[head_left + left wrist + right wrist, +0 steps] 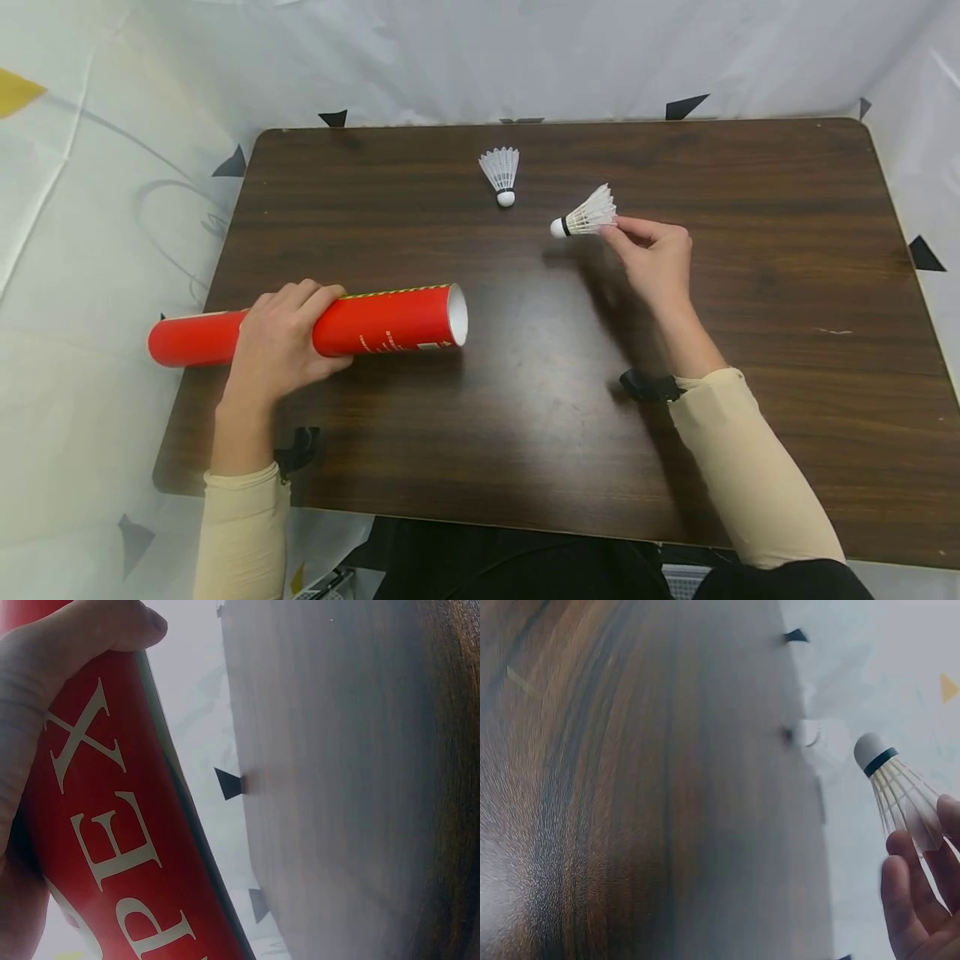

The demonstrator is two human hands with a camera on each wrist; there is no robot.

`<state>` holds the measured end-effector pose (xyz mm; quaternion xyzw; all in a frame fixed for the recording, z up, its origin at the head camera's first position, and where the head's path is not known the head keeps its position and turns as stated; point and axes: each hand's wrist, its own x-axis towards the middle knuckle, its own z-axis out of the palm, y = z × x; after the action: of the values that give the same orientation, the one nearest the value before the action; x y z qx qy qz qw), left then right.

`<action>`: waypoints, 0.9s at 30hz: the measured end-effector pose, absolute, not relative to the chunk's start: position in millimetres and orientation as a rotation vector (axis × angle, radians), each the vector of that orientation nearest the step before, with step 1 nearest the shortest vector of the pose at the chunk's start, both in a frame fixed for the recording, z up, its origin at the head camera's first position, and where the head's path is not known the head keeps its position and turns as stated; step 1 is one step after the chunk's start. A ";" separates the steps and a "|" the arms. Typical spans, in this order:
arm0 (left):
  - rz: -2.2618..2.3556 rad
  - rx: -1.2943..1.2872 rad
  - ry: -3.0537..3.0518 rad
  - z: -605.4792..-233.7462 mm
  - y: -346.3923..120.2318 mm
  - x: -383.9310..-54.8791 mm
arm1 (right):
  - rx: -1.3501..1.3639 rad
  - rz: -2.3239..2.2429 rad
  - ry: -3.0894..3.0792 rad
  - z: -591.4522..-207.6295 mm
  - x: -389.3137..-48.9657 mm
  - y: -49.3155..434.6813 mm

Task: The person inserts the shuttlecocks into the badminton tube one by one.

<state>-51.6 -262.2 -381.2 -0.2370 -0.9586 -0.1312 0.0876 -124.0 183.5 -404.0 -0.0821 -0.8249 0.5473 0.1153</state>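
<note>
A long red tube [390, 321] lies across my left hand [281, 337], which grips it around its middle. Its round right end is uncapped and shows a white inside. Pale capital letters run along the tube [112, 795] in the left wrist view. My right hand [652, 254] pinches a white feather shuttlecock [591, 215] by its feather rim, above the table. The cork of this shuttlecock [877, 754] points left, toward the tube's side of the table. Another shuttlecock [501, 173] rests on the table farther back, cork toward me.
The brown wood-grain table [525, 433] has rounded corners. White sheeting [480, 58] hangs behind it and along both sides, with black tape pieces [684, 107] near the edges. Dark wrist straps [648, 386] sit at both sleeves.
</note>
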 end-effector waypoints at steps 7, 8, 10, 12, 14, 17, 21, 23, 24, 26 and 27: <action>-0.383 -0.711 -2.862 -383.4 -261.7 -52.3 | -0.204 1.604 -2.349 -389.5 -101.3 185.2; -0.384 -0.708 -2.860 -383.2 -261.8 -52.4 | -0.188 1.604 -2.336 -388.3 -98.5 184.1; -0.387 -0.707 -2.857 -382.6 -262.0 -52.7 | -0.157 1.615 -2.305 -385.1 -92.3 180.7; -0.386 -0.706 -2.857 -382.1 -261.9 -53.2 | -0.122 1.636 -2.265 -380.0 -84.9 175.2; -0.387 -0.706 -2.858 -381.8 -261.7 -53.3 | -0.071 1.656 -2.226 -371.1 -75.7 166.9; -0.383 -0.705 -2.862 -381.3 -261.1 -53.5 | -0.002 1.704 -2.181 -355.4 -61.6 151.8; -0.386 -0.706 -2.863 -380.3 -260.3 -54.5 | 0.106 1.760 -2.156 -344.2 -48.1 134.9; -0.389 -0.707 -2.864 -380.1 -260.0 -55.1 | 0.175 1.783 -2.150 -342.6 -43.6 128.0; -0.392 -0.708 -2.865 -379.9 -260.0 -55.3 | 0.213 1.790 -2.150 -342.0 -41.8 124.9; -0.395 -0.711 -2.864 -379.5 -259.8 -55.5 | 0.281 1.805 -2.150 -341.7 -38.9 119.3; -0.396 -0.712 -2.864 -379.3 -259.6 -55.7 | 0.315 1.808 -2.150 -341.4 -37.7 116.8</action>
<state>-55.7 -259.6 -379.3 -0.2384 -0.9586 -0.1324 0.0818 -37.7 116.8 -341.4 0.1100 -0.7512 0.6317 0.1567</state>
